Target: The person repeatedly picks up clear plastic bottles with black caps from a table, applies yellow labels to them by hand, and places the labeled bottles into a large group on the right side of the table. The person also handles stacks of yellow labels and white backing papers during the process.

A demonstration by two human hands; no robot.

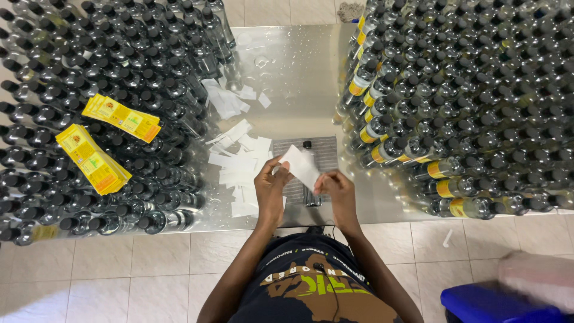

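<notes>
We pinch a white paper slip (301, 165) between both hands, the left hand (270, 190) closed on its near-left edge and the right hand (336, 186) closed on its lower right corner, just above a clear black-capped bottle (309, 173) lying on a grey ribbed mat (326, 152) on the shiny counter (299, 78). It looks like peeling a label's backing, though the view is too small to be sure. Next, we judge, the slip must be squared to the bottle; discarded white slips (239, 161) lie left, yellow label stacks (92, 158) beyond.

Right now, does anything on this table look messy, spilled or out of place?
Yes. White paper slips lie scattered in a loose heap on the steel table, left of both hands, with water droplets on the bare metal beyond. Two stacks of yellow labels rest atop the capped bottles at left. One white scrap lies on the floor.
</notes>
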